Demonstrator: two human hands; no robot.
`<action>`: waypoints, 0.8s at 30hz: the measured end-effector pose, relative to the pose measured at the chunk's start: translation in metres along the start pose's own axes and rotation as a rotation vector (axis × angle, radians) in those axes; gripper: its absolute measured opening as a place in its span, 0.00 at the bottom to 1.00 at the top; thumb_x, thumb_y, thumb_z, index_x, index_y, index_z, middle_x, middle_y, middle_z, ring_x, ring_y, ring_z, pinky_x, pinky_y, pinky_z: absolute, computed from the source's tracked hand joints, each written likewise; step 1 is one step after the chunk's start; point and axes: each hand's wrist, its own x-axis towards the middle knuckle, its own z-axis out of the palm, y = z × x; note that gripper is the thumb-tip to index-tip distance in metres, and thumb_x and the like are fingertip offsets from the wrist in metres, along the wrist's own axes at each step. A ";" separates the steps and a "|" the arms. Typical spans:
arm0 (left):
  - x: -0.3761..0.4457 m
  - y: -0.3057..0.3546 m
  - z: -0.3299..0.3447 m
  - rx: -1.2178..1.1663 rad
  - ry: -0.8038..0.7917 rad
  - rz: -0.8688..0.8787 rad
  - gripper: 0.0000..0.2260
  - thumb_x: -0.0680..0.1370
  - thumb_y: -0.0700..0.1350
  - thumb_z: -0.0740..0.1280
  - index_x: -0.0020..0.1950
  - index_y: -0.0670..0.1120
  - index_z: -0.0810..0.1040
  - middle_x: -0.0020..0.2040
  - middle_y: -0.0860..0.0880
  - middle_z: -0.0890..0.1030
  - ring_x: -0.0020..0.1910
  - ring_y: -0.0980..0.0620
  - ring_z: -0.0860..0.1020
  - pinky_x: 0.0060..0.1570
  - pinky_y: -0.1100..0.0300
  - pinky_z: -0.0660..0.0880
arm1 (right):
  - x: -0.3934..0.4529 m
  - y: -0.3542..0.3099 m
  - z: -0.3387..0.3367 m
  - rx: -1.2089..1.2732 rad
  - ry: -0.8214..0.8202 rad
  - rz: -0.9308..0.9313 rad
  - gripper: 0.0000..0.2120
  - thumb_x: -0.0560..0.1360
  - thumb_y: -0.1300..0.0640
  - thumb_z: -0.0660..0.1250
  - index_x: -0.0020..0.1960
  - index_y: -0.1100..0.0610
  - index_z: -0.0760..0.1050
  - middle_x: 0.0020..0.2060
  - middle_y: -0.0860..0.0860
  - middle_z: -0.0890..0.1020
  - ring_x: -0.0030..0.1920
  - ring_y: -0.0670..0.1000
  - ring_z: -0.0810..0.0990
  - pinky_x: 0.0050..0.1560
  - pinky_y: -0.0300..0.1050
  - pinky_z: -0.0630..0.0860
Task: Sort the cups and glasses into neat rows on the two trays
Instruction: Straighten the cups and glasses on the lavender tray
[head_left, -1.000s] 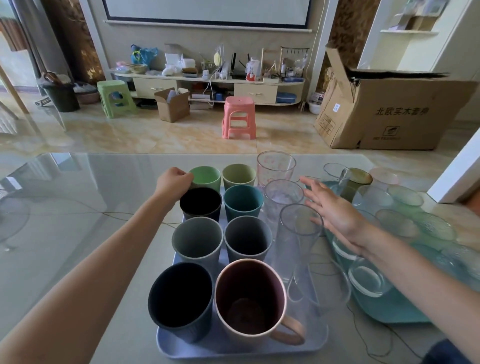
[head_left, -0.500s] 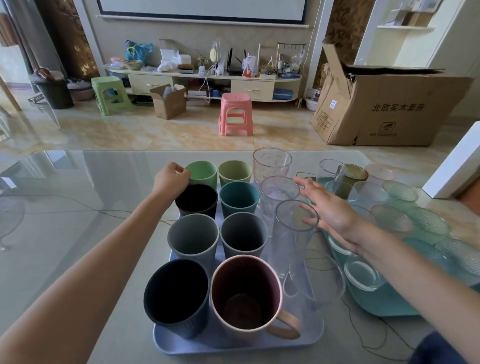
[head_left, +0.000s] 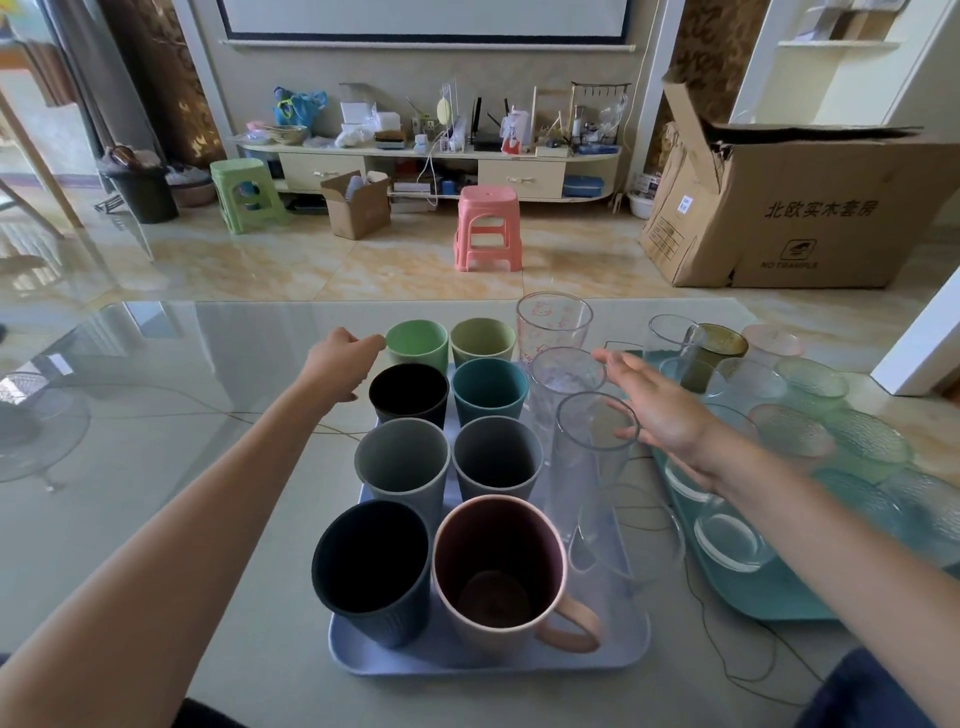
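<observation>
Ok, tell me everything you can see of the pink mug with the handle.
The pink mug stands upright at the near end of the lavender tray, in the middle column of cups. It looks like matte plastic: pale pink outside, darker brownish-pink inside, and empty. Its loop handle points to the near right. The dark blue cup stands close on its left, a clear glass mug on its right. Neither hand touches it.
</observation>
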 end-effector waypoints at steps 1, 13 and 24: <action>-0.004 0.000 -0.004 0.049 -0.019 0.012 0.12 0.76 0.51 0.61 0.43 0.42 0.67 0.34 0.46 0.70 0.31 0.50 0.68 0.29 0.61 0.69 | -0.001 -0.001 0.000 -0.063 0.011 -0.007 0.20 0.80 0.44 0.51 0.71 0.45 0.63 0.71 0.48 0.67 0.66 0.48 0.68 0.60 0.47 0.70; -0.040 0.003 0.002 0.251 -0.045 0.110 0.07 0.76 0.38 0.60 0.54 0.40 0.70 0.40 0.41 0.75 0.32 0.49 0.73 0.27 0.59 0.72 | -0.018 -0.011 -0.002 -0.387 0.036 -0.168 0.23 0.80 0.44 0.51 0.74 0.48 0.59 0.74 0.49 0.63 0.71 0.52 0.65 0.66 0.46 0.62; -0.038 0.003 0.002 0.209 -0.075 0.072 0.08 0.75 0.38 0.61 0.53 0.40 0.70 0.32 0.44 0.75 0.29 0.48 0.71 0.27 0.59 0.72 | -0.016 -0.010 0.001 -0.390 -0.010 -0.157 0.23 0.80 0.45 0.53 0.73 0.48 0.59 0.72 0.54 0.67 0.70 0.54 0.67 0.66 0.46 0.63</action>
